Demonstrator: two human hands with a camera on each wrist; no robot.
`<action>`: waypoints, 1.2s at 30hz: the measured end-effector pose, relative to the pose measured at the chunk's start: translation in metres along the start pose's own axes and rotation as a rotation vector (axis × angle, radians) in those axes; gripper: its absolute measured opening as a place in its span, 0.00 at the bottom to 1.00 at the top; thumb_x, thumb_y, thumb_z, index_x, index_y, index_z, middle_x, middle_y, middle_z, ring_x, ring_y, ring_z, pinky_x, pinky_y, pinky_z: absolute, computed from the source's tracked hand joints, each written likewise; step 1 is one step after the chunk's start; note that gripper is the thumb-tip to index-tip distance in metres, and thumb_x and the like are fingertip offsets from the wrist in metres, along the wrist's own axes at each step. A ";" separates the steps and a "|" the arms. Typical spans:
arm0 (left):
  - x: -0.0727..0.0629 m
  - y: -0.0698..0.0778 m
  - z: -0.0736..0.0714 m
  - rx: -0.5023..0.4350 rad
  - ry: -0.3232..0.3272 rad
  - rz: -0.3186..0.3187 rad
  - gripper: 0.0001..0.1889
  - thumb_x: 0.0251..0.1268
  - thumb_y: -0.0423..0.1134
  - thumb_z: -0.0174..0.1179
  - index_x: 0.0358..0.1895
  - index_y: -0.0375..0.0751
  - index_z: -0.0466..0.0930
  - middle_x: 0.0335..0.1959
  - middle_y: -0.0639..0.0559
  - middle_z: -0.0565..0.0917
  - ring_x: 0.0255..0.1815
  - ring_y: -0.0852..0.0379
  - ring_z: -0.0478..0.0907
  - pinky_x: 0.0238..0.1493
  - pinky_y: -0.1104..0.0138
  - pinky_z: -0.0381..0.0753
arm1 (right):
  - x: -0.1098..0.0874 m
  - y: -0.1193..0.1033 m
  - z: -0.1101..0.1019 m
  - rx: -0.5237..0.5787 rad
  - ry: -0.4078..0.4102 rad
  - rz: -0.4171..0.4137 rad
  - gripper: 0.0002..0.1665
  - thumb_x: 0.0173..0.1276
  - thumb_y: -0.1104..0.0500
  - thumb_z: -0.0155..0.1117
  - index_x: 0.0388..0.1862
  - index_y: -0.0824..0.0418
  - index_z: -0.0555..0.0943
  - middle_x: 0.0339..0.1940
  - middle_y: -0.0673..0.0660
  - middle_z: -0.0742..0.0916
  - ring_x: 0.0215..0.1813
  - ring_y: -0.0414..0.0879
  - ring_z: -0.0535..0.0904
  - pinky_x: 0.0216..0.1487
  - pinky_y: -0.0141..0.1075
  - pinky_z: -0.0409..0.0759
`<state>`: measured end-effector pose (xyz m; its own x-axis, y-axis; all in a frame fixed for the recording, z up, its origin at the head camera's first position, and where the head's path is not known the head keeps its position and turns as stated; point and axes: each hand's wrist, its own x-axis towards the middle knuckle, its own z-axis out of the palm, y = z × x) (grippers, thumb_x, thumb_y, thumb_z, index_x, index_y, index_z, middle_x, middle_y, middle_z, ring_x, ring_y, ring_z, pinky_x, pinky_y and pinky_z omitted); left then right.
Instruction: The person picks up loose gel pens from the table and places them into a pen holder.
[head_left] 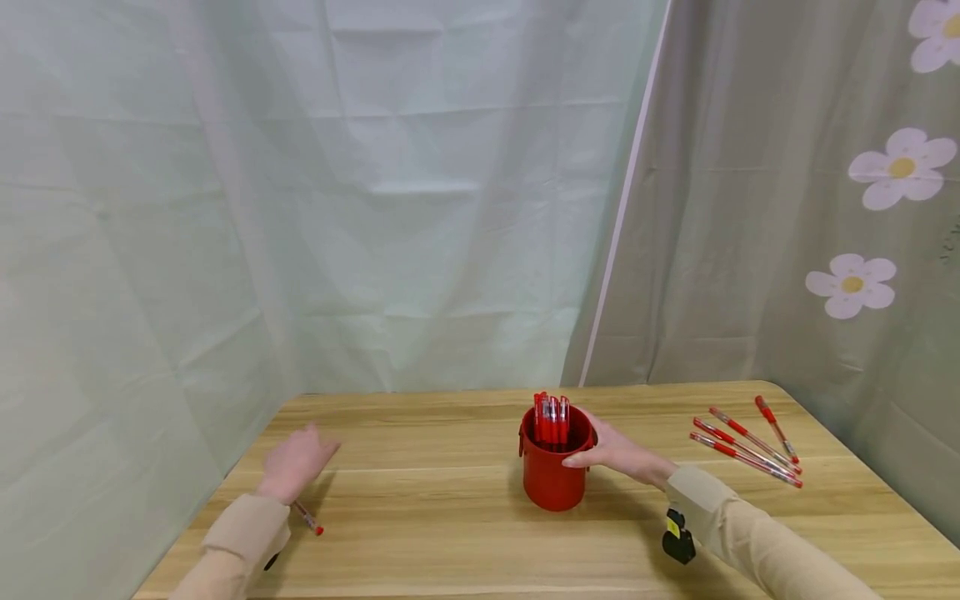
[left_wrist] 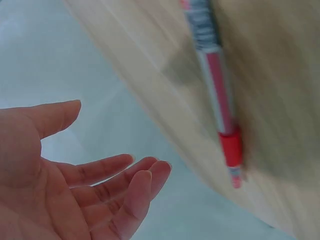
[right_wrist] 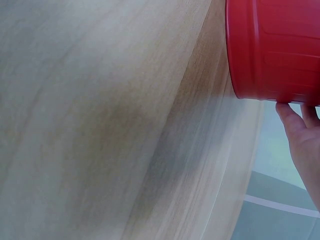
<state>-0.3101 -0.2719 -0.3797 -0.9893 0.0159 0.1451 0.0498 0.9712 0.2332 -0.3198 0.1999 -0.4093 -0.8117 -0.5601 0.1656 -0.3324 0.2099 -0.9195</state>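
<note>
Over the left part of the table, my left hand point(head_left: 294, 462) holds nothing; the left wrist view shows its fingers spread and slightly bent. A red pen point(left_wrist: 220, 90) lies on the wood near that wrist, partly hidden by the sleeve in the head view. My right hand point(head_left: 613, 450) grips the side of a red bucket point(head_left: 553, 483) near its rim, thumb in front and the other fingers mostly hidden behind. Several red-capped pens point(head_left: 551, 421) stand upright inside the bucket. In the right wrist view, fingertips point(right_wrist: 286, 111) touch the bucket's side.
Several loose red pens point(head_left: 742, 450) lie on the right part of the wooden table point(head_left: 420, 533). Behind the table hangs a pale curtain point(head_left: 450, 250), with a flower-printed one point(head_left: 720, 250) at the right.
</note>
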 end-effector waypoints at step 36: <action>0.003 -0.053 0.010 0.001 -0.124 -0.196 0.21 0.61 0.50 0.48 0.21 0.35 0.75 0.31 0.30 0.74 0.30 0.41 0.72 0.28 0.49 0.71 | -0.001 -0.001 0.000 0.009 -0.006 0.009 0.44 0.56 0.58 0.67 0.68 0.60 0.55 0.61 0.58 0.69 0.59 0.52 0.65 0.54 0.46 0.66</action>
<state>-0.3170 -0.3206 -0.4016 -0.9894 -0.1436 -0.0217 -0.1445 0.9588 0.2447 -0.3192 0.2003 -0.4088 -0.8114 -0.5634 0.1555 -0.3210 0.2072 -0.9241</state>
